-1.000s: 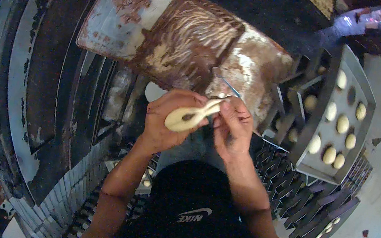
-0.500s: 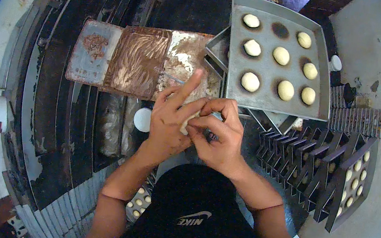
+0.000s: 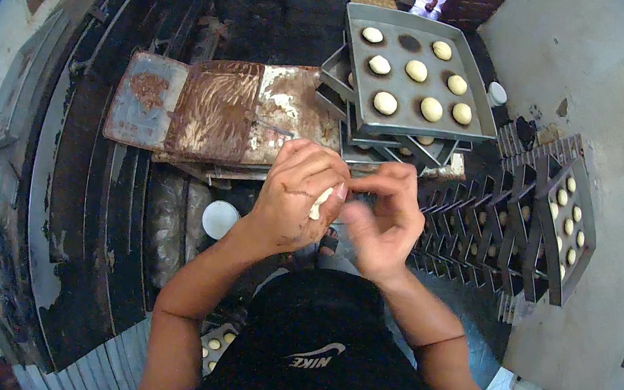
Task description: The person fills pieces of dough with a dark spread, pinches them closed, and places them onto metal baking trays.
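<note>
A small piece of pale dough (image 3: 319, 204) shows in the curled fingers of my left hand (image 3: 296, 197), which is closed around it. Brown smears mark that hand's skin. My right hand (image 3: 389, 214) is just beside it, index finger reaching toward the left hand's fingertips. Its thumb is blurred and stands apart from the index finger, with nothing seen between them. Ahead to the right, a square metal tray (image 3: 409, 125) bears several round dough balls (image 3: 416, 71) in rows, with one dark spot bare of dough.
A worktable has a brown-smeared board (image 3: 217, 106) and a clear tray (image 3: 131, 122) of brown filling (image 3: 149, 88). More trays stand stacked under the top one. At right, a tall stack of trays (image 3: 515, 224) holds dough balls. A white bucket (image 3: 221, 220) sits below the table.
My right fingers have drawn back a little from the dough, and the left fingers have curled over it. The view has shifted, showing more of the far floor and doorway.
</note>
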Action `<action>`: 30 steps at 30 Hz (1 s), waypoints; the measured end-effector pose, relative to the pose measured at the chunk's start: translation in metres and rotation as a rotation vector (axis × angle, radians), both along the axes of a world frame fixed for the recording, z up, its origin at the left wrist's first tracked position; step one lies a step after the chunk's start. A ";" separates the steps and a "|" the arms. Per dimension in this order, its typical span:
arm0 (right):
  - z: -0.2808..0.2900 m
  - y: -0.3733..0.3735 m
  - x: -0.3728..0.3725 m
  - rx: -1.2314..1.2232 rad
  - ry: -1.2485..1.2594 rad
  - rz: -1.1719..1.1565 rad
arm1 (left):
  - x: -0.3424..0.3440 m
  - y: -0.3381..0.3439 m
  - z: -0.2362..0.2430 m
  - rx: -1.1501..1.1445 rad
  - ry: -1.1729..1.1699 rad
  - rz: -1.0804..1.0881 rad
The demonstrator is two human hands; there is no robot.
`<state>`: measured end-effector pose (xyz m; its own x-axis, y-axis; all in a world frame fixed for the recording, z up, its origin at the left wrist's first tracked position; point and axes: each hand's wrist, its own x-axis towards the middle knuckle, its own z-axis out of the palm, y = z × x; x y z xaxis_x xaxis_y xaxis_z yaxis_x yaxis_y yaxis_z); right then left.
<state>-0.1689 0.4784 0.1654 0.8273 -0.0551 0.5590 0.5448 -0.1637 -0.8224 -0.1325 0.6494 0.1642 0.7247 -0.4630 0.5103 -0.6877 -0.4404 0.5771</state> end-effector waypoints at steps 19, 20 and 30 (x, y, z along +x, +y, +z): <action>0.010 -0.036 -0.055 0.812 -0.076 -0.034 | -0.044 -0.110 0.016 -0.535 0.017 -0.185; 0.003 -0.056 -0.049 0.683 -0.163 -0.091 | -0.040 -0.123 0.013 -0.586 0.050 -0.219; -0.019 -0.235 -0.017 1.063 0.283 0.012 | 0.001 -0.285 0.007 -0.189 -0.071 -0.292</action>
<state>-0.1861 0.2430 0.1467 0.9218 -0.3870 0.0213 0.3111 0.7061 -0.6361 -0.1316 0.3642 0.1711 0.5352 -0.5382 0.6511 -0.8102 -0.1089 0.5759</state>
